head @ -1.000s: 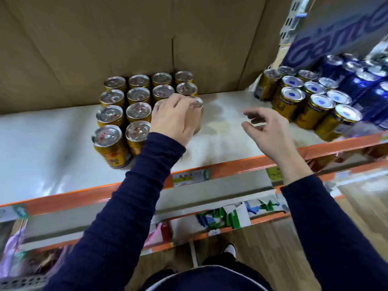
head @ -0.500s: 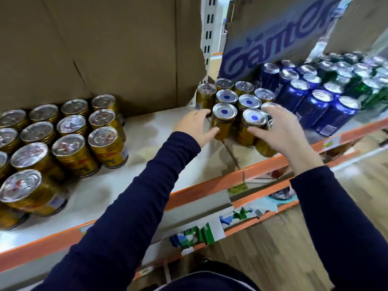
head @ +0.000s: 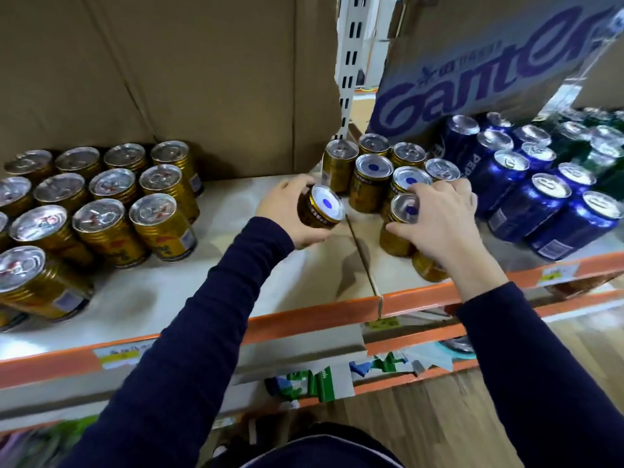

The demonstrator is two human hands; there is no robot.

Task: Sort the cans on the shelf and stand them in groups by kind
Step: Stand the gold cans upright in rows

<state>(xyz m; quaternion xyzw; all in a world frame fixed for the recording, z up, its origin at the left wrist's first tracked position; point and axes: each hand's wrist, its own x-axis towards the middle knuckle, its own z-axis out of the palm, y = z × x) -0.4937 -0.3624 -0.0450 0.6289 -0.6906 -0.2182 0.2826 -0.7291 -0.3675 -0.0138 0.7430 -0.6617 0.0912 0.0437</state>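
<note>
Gold blue-dot can (head: 320, 211) tilted, seemingly lifted; second blue-dot can (head: 400, 212) upright; red-topped cans (head: 108, 214) grouped left.

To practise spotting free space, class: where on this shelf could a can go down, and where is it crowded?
Widest bare shelf: between the red-top gold cans and the left hand holding a tilted can, out to the orange edge. A narrower patch between the hands, along the seam. Crowded: the blue-dot cans under the right hand, close beside the blue cans.
</note>
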